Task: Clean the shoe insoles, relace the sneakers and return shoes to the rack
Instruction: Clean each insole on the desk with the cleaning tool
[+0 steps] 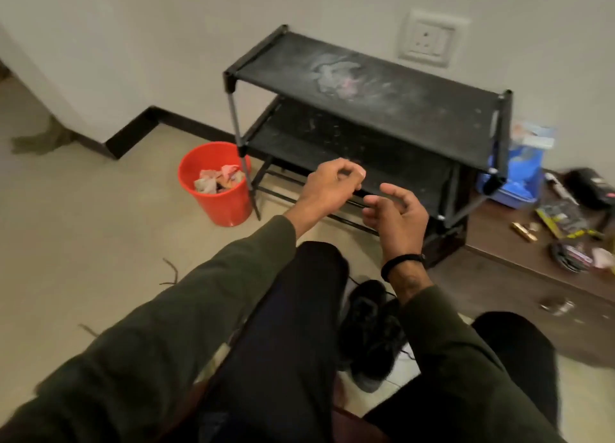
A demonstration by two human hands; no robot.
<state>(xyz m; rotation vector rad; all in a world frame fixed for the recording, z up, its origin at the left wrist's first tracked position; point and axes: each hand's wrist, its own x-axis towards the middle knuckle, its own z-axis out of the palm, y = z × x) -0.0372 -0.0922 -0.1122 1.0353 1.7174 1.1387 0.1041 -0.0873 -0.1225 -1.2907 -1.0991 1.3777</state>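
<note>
- Black fabric shoe rack (382, 89) stands against the wall; both shelves we can see carry dust and scuff marks but no shoes, so the return step is not done.
- Dark sneakers (369, 329) sit on the floor between our legs, well short of the rack. A loose lace end trails at the toe side; too dark and blurred to say whether the lacing is complete. No insoles visible, so we cannot judge the cleaning.
- Red bin (216, 184) just left of the rack holds crumpled paper, possibly used wipes; a guess only.
- Left hand (327, 184) and right hand (397, 214) hover above the sneakers in front of the lower shelf, fingers loosely curled, holding nothing.
- Judgement: shelving remains, perhaps lacing too.
</note>
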